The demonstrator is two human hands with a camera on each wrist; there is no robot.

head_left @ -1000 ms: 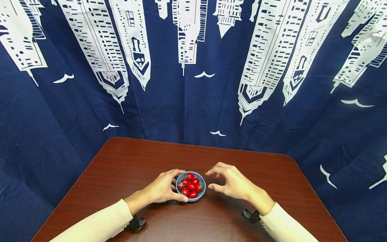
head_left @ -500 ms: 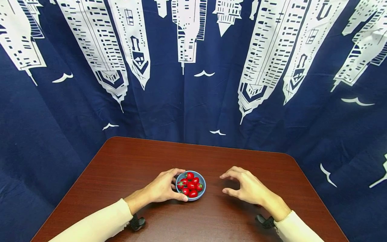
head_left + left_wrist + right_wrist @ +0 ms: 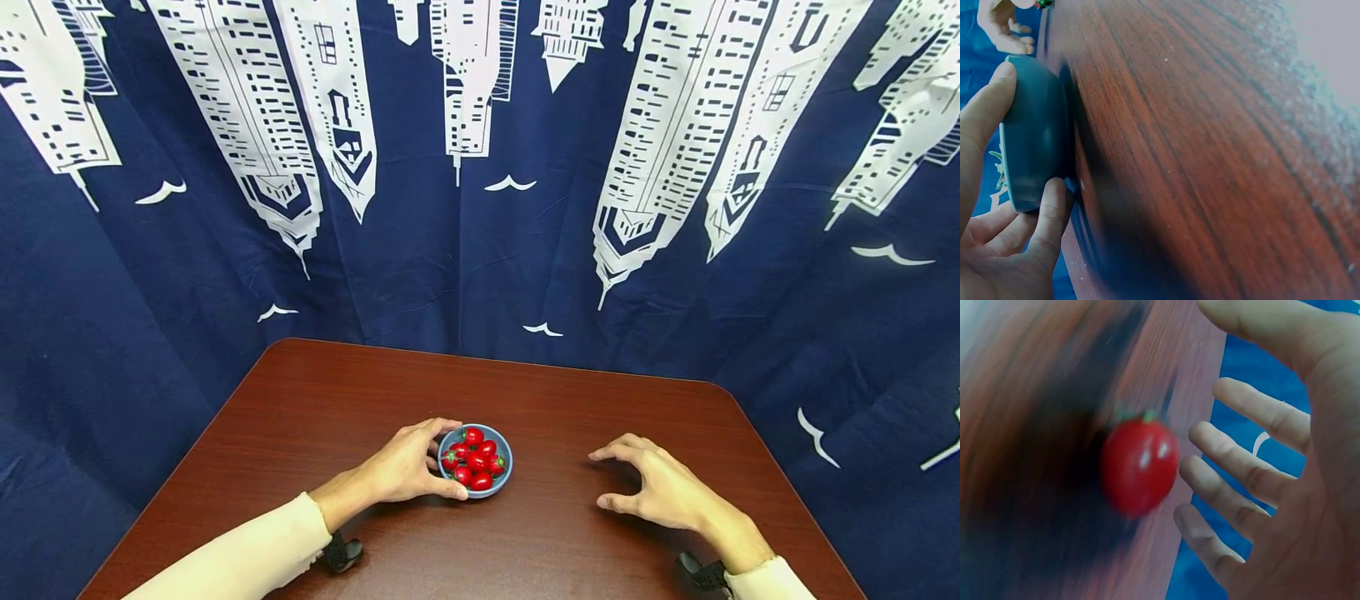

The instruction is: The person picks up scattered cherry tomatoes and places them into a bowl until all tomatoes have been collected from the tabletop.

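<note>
My left hand (image 3: 412,467) grips a small blue bowl (image 3: 498,437) from its left side, thumb at the near rim and fingers at the far side. Several red cherry tomatoes (image 3: 477,461), some with green stems, lie in it. The left wrist view shows the outer wall of the bowl (image 3: 1038,134) between thumb and fingers, close against the table. Well to the right, my right hand (image 3: 663,487) hovers with relaxed, spread fingers and holds nothing. A single tomato (image 3: 1140,467) lies on the table by its fingertips in the right wrist view; the hand hides it from the head view.
The reddish-brown wooden table (image 3: 360,375) has rounded far corners. Behind it hangs a dark blue cloth (image 3: 420,275) printed with white buildings and birds. Black wrist mounts (image 3: 343,553) sit under both cream sleeves (image 3: 247,546).
My right hand has moved away from the bowl, rightward and a little nearer to me, its fingers still loosely spread. My left hand and the bowl have stayed in place.
</note>
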